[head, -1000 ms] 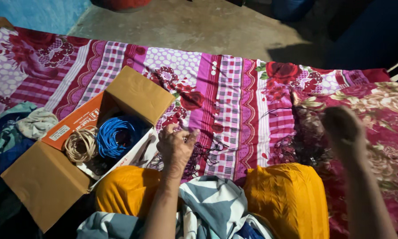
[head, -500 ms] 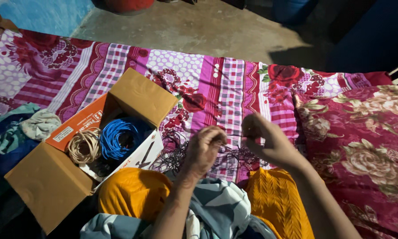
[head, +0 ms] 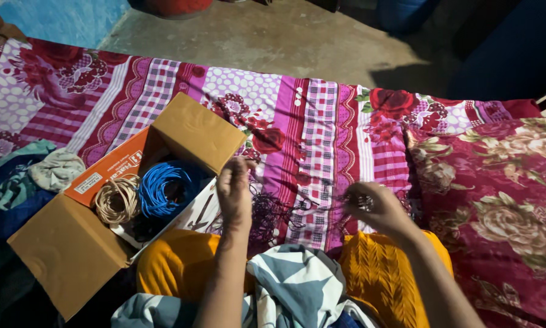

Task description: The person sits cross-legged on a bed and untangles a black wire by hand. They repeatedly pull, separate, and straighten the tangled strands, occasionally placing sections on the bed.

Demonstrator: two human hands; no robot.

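My left hand (head: 234, 189) and my right hand (head: 375, 206) are held apart over the patterned bedsheet (head: 321, 115), each pinching a thin dark thread that stretches between them. A tangled mass of that dark thread (head: 267, 215) hangs and lies below the left hand. Just left of the left hand stands an open cardboard box (head: 66, 249) with a blue coil of cord (head: 162, 188) and a beige coil of cord (head: 115, 199) inside. My knees, in yellow cloth (head: 182, 261), are under the hands.
A dark red floral blanket (head: 503, 182) covers the bed's right side. Crumpled cloths (head: 54, 170) lie left of the box. Beyond the bed is a bare concrete floor (head: 273, 36). A blue and white garment (head: 297, 285) lies over my lap.
The hands were close together half a second ago; now they have moved apart, the left toward the box and the right rightward and down, stretching the thread.
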